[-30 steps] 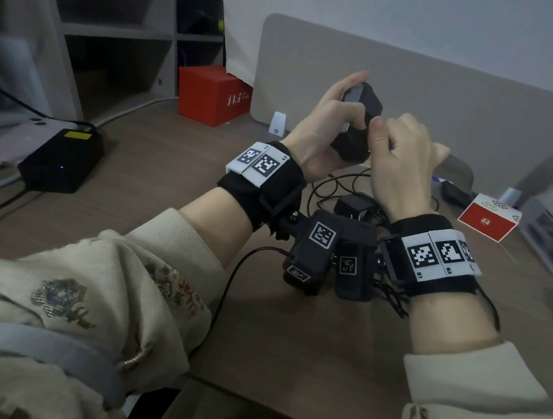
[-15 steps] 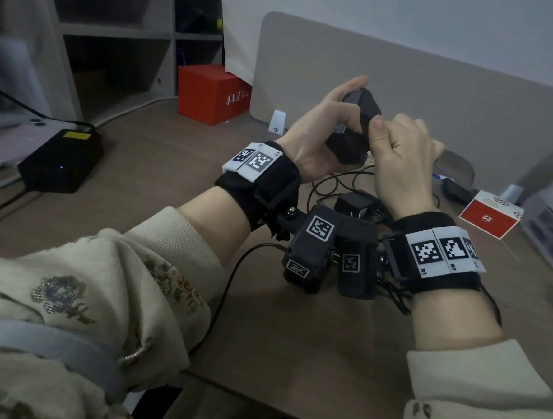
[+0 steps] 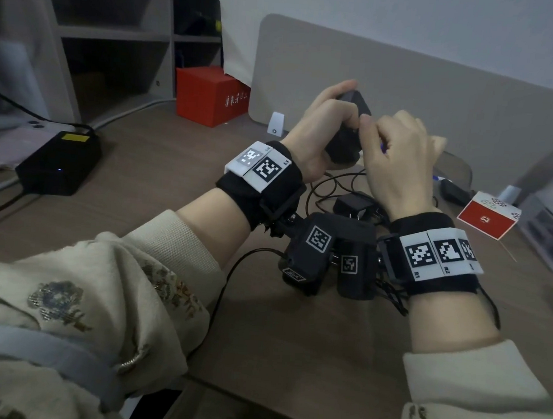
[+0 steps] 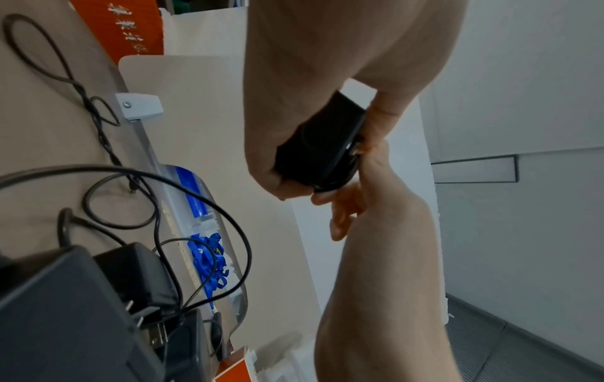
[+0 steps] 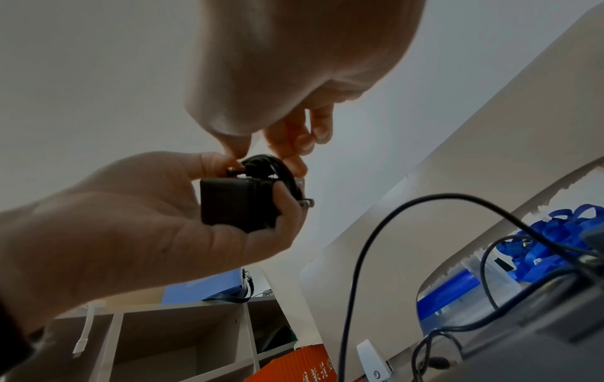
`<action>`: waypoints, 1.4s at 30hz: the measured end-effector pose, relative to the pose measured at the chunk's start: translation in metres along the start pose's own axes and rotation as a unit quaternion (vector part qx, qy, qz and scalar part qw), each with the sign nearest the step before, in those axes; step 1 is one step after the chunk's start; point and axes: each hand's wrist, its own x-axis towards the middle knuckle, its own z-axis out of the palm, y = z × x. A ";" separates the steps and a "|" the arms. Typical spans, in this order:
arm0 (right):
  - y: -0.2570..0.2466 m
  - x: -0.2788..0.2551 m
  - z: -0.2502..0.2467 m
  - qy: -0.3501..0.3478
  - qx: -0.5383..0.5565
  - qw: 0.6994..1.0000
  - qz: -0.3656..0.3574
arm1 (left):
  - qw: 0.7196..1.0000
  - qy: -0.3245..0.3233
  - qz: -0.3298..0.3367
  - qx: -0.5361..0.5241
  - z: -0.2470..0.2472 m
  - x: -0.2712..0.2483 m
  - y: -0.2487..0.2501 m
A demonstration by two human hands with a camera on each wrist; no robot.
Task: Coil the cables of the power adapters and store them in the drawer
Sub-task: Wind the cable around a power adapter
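Gripping first adapter point(image 5: 237, 201) in left hand point(image 3: 319, 127) above surface point(image 3: 174, 157), right hand point(image 3: 398, 158) pinching cable end point(image 5: 264, 165); coil nearly done. Second adapter point(image 3: 354, 204) uncoiled; drawer unseen.

Office: desk point(image 3: 162, 157) with partition screen point(image 3: 405, 87), cubby shelving point(image 3: 117, 34) behind.

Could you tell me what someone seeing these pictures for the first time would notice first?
The eye goes to the two hands raised over the middle of the desk: the left hand grips a black power adapter with cable wound around it, and the right hand pinches that cable at its top. Below them a second adapter lies among loose cable loops, and a red box stands at the back left.
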 end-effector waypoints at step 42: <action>-0.004 -0.001 0.002 0.002 0.089 0.996 0.005 | 0.998 0.026 -0.057 -0.009 -0.008 0.013 -0.007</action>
